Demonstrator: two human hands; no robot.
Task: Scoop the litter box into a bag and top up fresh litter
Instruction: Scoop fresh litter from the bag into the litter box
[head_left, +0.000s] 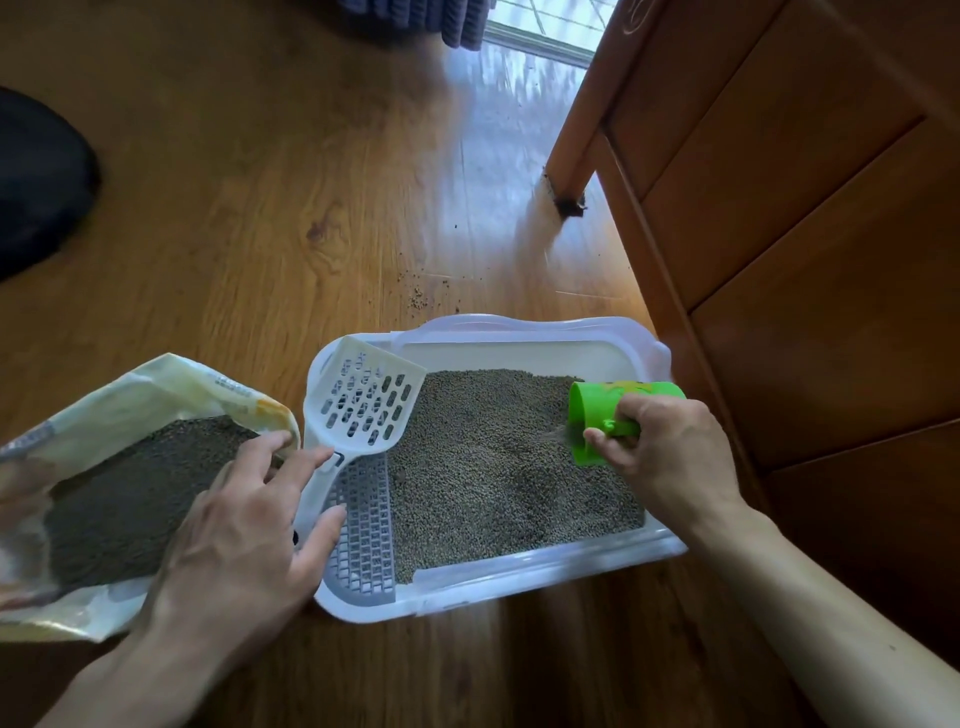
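Note:
A white litter box (540, 564) sits on the wooden floor, filled with grey-brown litter pellets (488, 457). My right hand (670, 452) grips the handle of a green cup (613, 415), tipped on its side over the box's right part, with pellets spilling from its mouth. A white slotted scoop (369, 400) leans on the box's left rim above a grey grid insert (363, 535). My left hand (244, 525) is spread with straight fingers between the box's left edge and an open litter bag (156, 395) full of dark pellets; fingertips touch the scoop handle.
A wooden cabinet (805, 234) stands close on the right, its leg (569, 182) on the floor behind the box. Stray pellets (418, 296) lie on the floor beyond the box. A dark object (36, 182) lies at far left.

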